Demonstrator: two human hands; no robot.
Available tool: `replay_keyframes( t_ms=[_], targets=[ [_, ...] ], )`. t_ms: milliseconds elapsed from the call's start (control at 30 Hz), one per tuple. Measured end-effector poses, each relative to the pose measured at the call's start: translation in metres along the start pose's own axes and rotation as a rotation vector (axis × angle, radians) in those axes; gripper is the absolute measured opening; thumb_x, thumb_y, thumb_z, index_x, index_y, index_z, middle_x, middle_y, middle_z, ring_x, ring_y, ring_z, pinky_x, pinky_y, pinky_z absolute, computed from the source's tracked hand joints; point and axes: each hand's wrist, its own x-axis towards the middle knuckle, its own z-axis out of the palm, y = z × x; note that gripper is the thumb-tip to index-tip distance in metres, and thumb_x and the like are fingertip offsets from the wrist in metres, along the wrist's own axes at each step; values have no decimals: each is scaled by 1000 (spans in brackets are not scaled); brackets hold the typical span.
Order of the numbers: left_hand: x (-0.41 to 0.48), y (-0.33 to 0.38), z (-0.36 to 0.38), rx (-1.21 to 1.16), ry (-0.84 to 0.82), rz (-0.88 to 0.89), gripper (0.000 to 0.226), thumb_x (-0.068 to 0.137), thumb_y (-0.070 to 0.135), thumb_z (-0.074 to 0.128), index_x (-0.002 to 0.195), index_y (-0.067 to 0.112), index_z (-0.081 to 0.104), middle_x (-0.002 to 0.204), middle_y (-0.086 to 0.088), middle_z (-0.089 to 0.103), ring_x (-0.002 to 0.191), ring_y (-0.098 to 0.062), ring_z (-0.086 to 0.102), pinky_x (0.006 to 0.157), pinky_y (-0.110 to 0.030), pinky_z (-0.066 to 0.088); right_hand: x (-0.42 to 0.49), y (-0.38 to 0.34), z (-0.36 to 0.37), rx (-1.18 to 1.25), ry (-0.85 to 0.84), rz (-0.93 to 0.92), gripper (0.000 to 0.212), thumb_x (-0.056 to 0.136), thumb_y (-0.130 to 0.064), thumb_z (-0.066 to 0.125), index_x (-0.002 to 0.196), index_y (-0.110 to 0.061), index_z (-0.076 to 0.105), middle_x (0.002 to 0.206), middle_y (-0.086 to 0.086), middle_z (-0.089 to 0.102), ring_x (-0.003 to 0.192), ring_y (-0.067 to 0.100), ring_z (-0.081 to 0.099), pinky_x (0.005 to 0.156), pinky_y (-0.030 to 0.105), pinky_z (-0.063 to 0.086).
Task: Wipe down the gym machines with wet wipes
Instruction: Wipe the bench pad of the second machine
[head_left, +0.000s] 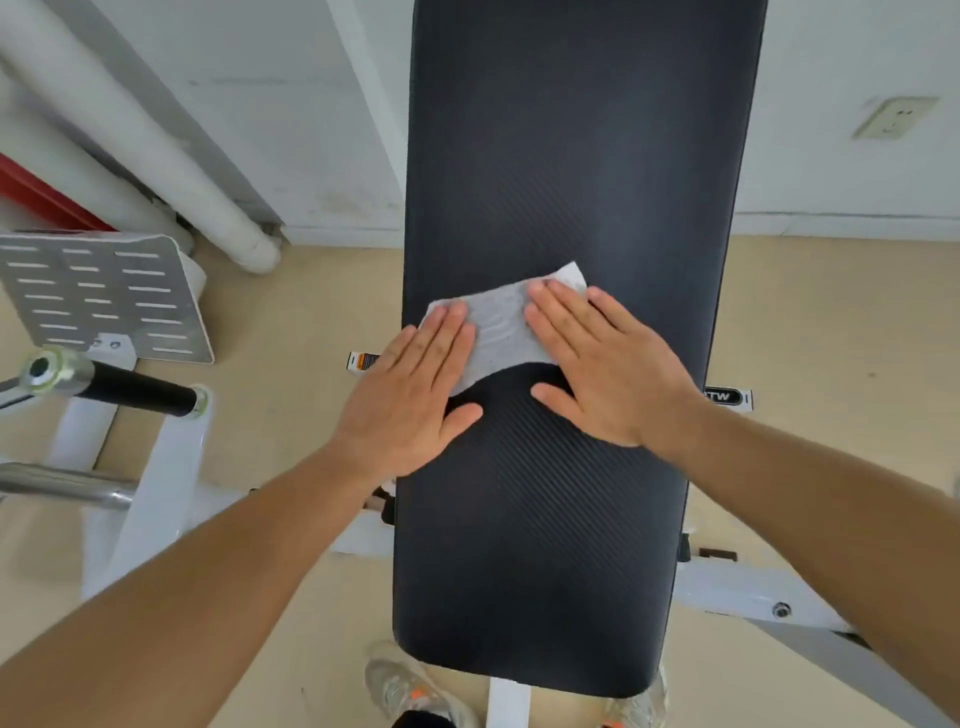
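Beige flooring (291, 483) and a scuffed white wall (831, 156) frame a long black bench pad (561, 545) with a fine ribbed texture, running away from the camera on a white frame (753, 597). Spread flat across the middle of the pad lies a white wet wipe (501, 332), slightly wrinkled, its far corner tilted toward the right. Both hands press it down with straight, flat fingers and grip nothing: the left hand (410, 395) covers the wipe's near-left end, thumb splayed onto the bare pad, and the right hand (602, 364) covers its right end, thumb also on the pad. Left of the bench stand a perforated grey footplate (104, 296) and a black roller bar (137, 389); white pipes (156, 156) run down the wall behind. Two pale sneakers (400, 686) show at the pad's near end
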Motion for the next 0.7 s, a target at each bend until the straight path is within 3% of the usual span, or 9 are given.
replay_keyframes(
  t_ms=[167, 367, 533, 700],
  targets=[
    [10, 4, -2, 7, -18, -72, 85, 101, 62, 10, 157, 1, -6, 166, -17, -13, 154, -28, -9, 126, -44, 7, 15, -15, -2, 14, -8, 43, 86, 99, -65, 6, 157, -4, -7, 165, 15, -14, 154, 26, -13, 126, 43, 2],
    [-102, 37, 33, -101, -153, 15, 82, 102, 62, 7, 159, 3, 2, 167, -17, -5, 155, -31, 0, 121, -49, 24, -79, -103, 34, 134, -142, -164, 83, 100, -64, 20, 159, -7, 5, 166, 13, -7, 154, 25, -12, 125, 46, 1],
    [-60, -2, 27, -67, -44, -43, 81, 102, 60, 8, 158, 3, 0, 167, -16, -6, 155, -28, -2, 125, -47, 15, -13, -63, 4, 29, -16, -40, 82, 99, -63, 11, 159, -6, 9, 166, 11, 0, 155, 24, -1, 125, 44, 4],
    [-1, -29, 4, -40, 10, -113, 82, 98, 63, -3, 156, 7, -16, 165, -11, -21, 153, -23, -18, 126, -42, 1, 48, -35, -18, -62, 56, 13, 85, 96, -65, -6, 158, -7, -3, 167, 10, -7, 154, 23, -9, 126, 45, 3]
  ],
)
